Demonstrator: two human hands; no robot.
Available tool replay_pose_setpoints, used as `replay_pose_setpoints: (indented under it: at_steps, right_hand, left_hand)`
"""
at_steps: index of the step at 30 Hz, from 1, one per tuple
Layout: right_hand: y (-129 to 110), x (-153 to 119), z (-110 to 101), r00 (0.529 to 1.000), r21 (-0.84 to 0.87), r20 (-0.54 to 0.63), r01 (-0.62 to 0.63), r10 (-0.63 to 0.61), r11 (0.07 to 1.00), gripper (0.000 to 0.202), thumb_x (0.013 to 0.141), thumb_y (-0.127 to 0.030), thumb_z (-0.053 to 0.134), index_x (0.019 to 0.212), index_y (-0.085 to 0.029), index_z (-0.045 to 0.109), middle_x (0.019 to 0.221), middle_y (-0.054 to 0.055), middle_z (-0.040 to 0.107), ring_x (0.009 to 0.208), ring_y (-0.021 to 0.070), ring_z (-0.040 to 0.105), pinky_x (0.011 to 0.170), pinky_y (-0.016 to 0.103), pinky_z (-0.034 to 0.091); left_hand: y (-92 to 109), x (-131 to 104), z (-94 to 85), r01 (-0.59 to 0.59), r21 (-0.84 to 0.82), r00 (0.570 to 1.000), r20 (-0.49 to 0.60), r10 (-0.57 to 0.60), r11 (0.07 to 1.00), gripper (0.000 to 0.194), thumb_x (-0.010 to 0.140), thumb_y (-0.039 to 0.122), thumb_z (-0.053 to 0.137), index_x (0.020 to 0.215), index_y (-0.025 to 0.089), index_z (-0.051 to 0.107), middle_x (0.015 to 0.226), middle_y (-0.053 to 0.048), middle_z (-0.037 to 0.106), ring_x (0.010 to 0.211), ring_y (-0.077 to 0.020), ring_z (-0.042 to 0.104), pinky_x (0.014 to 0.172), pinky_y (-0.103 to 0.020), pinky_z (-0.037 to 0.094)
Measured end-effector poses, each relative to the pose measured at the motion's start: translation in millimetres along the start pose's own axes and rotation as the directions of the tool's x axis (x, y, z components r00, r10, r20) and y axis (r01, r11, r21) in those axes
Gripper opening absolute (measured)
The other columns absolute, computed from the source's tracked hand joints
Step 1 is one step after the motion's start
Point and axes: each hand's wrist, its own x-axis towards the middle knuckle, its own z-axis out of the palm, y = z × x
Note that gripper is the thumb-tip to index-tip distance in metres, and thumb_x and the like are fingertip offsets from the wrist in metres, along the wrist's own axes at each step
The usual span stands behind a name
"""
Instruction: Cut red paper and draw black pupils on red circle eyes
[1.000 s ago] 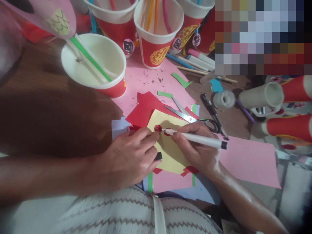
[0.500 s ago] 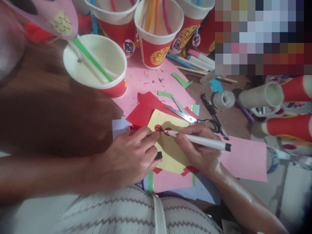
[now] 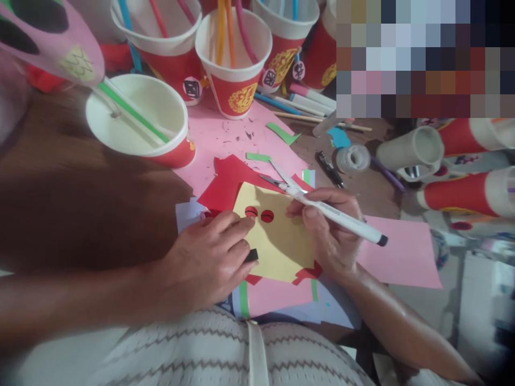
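Observation:
A white marker is gripped in my right hand, its tip pointing up and left, raised off the paper near the scissors. My left hand presses its fingertips on the left side of a yellow paper sheet and has a black marker cap pinched between its fingers. Two small red circles lie on the sheet; the right circle bears a black line across it, and a fingertip touches the left circle. Red paper scraps show from under the sheet.
Red-and-white paper cups with coloured straws stand at the back. A tilted cup at the left holds a green straw. Pens, a clear bottle and more cups are on the right. Pink paper lies beside my right wrist.
My right hand has lifted the marker tip from between the red circles, moving it up and right. The right circle is now uncovered. The whole view has shifted slightly.

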Motion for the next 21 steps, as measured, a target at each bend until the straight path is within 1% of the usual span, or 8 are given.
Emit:
replay_pose_setpoints:
  at_steps: [3, 5, 7, 9, 11, 13, 17, 21]
  right_hand:
    - [-3.8, -3.5, -3.1, 1.000, -0.017, 0.000, 0.020, -0.020, 1.000, 0.013, 0.085, -0.019, 0.054, 0.098, -0.022, 0.052, 0.078, 0.001, 0.065, 0.070, 0.0165, 0.064, 0.063, 0.032, 0.051]
    - [-5.0, -9.2, -6.6, 1.000, -0.087, 0.010, -0.010, 0.011, 0.996, 0.018, 0.082, -0.018, 0.056, 0.099, -0.024, 0.050, 0.080, 0.001, 0.066, 0.071, 0.0180, 0.065, 0.063, 0.033, 0.052]
    - [-3.6, -16.1, -10.5, 0.998, -0.176, 0.063, -0.008, 0.020, 0.984, 0.025, 0.078, -0.016, 0.061, 0.098, -0.025, 0.048, 0.082, 0.002, 0.067, 0.072, 0.0191, 0.066, 0.061, 0.033, 0.053]
    - [-0.4, -21.5, -13.5, 0.980, -0.257, 0.193, 0.105, -0.055, 0.961, 0.028, 0.075, -0.014, 0.063, 0.096, -0.026, 0.048, 0.084, 0.002, 0.068, 0.073, 0.0187, 0.067, 0.060, 0.030, 0.053]
    - [2.7, -23.7, -14.7, 0.931, -0.313, 0.329, 0.267, -0.159, 0.911, 0.028, 0.074, -0.012, 0.063, 0.095, -0.025, 0.049, 0.085, 0.002, 0.069, 0.074, 0.0178, 0.068, 0.058, 0.027, 0.053]
    - [4.5, -23.3, -13.9, 0.896, -0.361, 0.386, 0.366, -0.219, 0.858, 0.027, 0.074, -0.010, 0.062, 0.094, -0.024, 0.050, 0.082, 0.002, 0.069, 0.071, 0.0170, 0.068, 0.056, 0.025, 0.052]
    - [6.0, -23.3, -10.2, 0.911, -0.402, 0.337, 0.367, -0.237, 0.839, 0.027, 0.075, -0.010, 0.060, 0.094, -0.024, 0.049, 0.078, 0.002, 0.069, 0.070, 0.0166, 0.068, 0.055, 0.025, 0.053]
    - [6.2, -28.0, -8.1, 0.946, -0.376, 0.287, 0.254, -0.149, 0.891, 0.025, 0.076, -0.016, 0.062, 0.096, -0.025, 0.049, 0.084, 0.003, 0.069, 0.075, 0.0178, 0.069, 0.060, 0.027, 0.054]
  left_hand:
    - [2.3, 0.5, 0.0, -0.002, 0.015, 1.000, -0.030, 0.002, 1.000, 0.025, 0.085, 0.023, 0.052, 0.067, 0.013, 0.066, 0.098, -0.011, 0.069, 0.099, -0.0235, 0.055, 0.078, -0.035, 0.050]
    - [3.5, 0.4, -0.5, 0.012, 0.017, 1.000, -0.015, -0.012, 1.000, 0.024, 0.085, 0.024, 0.053, 0.067, 0.013, 0.067, 0.103, -0.012, 0.067, 0.099, -0.0239, 0.055, 0.078, -0.035, 0.050]
    - [4.3, -0.1, -1.2, 0.022, 0.025, 1.000, -0.001, -0.022, 0.999, 0.025, 0.085, 0.025, 0.052, 0.069, 0.013, 0.067, 0.106, -0.013, 0.067, 0.098, -0.0245, 0.056, 0.077, -0.035, 0.051]
    - [5.0, -0.9, -1.9, 0.028, 0.031, 0.999, 0.020, -0.029, 0.999, 0.025, 0.086, 0.026, 0.051, 0.072, 0.013, 0.068, 0.108, -0.012, 0.066, 0.098, -0.0249, 0.057, 0.075, -0.035, 0.051]
    - [5.6, -1.7, -2.3, 0.045, 0.035, 0.998, 0.034, -0.046, 0.998, 0.025, 0.086, 0.027, 0.050, 0.076, 0.013, 0.068, 0.109, -0.012, 0.066, 0.098, -0.0252, 0.057, 0.074, -0.035, 0.052]
    - [6.0, -2.6, -2.1, 0.034, 0.050, 0.999, 0.032, -0.036, 0.998, 0.023, 0.086, 0.026, 0.051, 0.077, 0.014, 0.068, 0.107, -0.011, 0.067, 0.100, -0.0246, 0.056, 0.078, -0.035, 0.051]
    - [5.7, -4.0, -1.8, 0.047, 0.053, 0.998, 0.029, -0.049, 0.998, 0.022, 0.086, 0.027, 0.052, 0.080, 0.014, 0.068, 0.109, -0.010, 0.066, 0.101, -0.0236, 0.055, 0.078, -0.034, 0.049]
    - [4.8, -3.9, -1.9, 0.058, 0.013, 0.998, 0.036, -0.059, 0.998, 0.025, 0.086, 0.030, 0.052, 0.078, 0.014, 0.068, 0.110, -0.009, 0.065, 0.100, -0.0240, 0.055, 0.075, -0.034, 0.050]
